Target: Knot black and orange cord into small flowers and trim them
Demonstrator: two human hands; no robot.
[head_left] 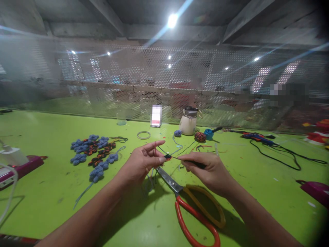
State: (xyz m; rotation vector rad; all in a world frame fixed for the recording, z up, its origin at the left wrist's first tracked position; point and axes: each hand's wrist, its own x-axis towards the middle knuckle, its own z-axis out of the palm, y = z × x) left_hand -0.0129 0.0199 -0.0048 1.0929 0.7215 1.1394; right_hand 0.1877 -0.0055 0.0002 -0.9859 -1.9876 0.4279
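Note:
Between the thumb and fingers of my left hand is a small dark crochet piece with a bit of red. Yarn runs up over a raised finger of that hand. My right hand is closed around a crochet hook, whose thin tip meets the piece. Strands trail back to a dark red and black yarn ball and a small blue-violet yarn bundle. Under my hands lie large scissors with one red and one yellow handle loop.
Several blue and dark-red crochet flowers lie at left. Behind stand a phone, a cream jar, a bracelet-like ring and a blue pot. Cabled tools lie right; a power strip lies left. A perforated screen edges the green table.

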